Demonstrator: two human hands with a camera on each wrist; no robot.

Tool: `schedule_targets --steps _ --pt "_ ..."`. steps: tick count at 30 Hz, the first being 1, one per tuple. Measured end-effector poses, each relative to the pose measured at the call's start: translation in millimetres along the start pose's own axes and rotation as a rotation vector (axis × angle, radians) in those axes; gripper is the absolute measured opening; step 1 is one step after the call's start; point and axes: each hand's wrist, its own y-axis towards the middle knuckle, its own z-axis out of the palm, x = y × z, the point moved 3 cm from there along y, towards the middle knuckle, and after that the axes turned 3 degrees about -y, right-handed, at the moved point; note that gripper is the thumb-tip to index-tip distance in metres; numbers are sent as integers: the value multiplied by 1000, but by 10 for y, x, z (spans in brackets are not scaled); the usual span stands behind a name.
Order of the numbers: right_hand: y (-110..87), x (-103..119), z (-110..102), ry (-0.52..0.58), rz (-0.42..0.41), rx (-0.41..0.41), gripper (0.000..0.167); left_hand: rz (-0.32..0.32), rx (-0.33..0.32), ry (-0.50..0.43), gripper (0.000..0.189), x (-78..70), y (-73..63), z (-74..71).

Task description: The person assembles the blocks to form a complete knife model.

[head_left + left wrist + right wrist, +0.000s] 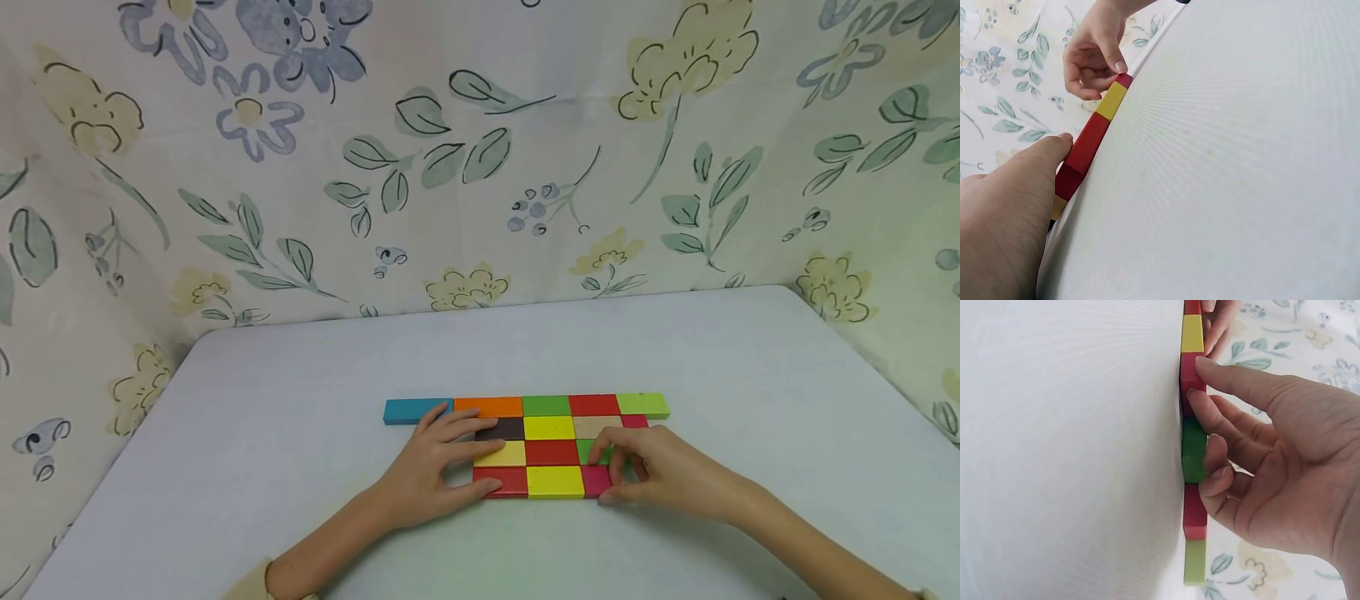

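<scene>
Flat coloured blocks lie edge to edge in several rows on the table. My left hand rests at their left side with fingers spread, fingertips over a dark block and a pale yellow block. Its thumb lies on the near-left red block. At the near-right corner, my right hand pinches a magenta block between thumb and index finger. A bright yellow block sits beside that block. Behind it, the right hand partly covers a green block.
The far row runs wider than the others, from a blue block past an orange block to a light green block. White cloth covers the table. A floral curtain hangs behind and along both sides.
</scene>
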Motion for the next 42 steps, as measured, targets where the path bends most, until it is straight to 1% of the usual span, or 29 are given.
schedule_targets --steps 8,13,20,22,25,27,30,33,38,42 --pt "-7 4 16 -28 5 -10 36 -5 6 -5 46 -4 -1 -1" --pt "-10 0 15 -24 7 -2 37 -11 12 -9 46 3 -5 5" --pt "-30 3 -83 -21 19 -21 33 -18 19 1 46 0 -10 -3" --pt "-53 -11 -130 -27 15 -41 30 -20 20 0 46 -4 -14 -6" --pt "-96 -33 -213 -48 -29 -98 27 -18 15 2 46 -11 -14 -20" --pt "-126 -41 -281 -72 -64 -145 26 -10 5 15 47 -16 -8 -38" --pt "-150 -53 -379 -116 -75 -200 24 6 -19 44 49 -19 4 -72" --pt "-156 -81 -464 -153 -33 -225 24 14 -43 66 49 -17 11 -114" --pt "-196 -160 -616 -233 28 -284 25 -12 -78 90 50 -1 28 -202" --pt "-256 -255 -758 -334 71 -362 27 -31 -88 133 49 31 41 -287"
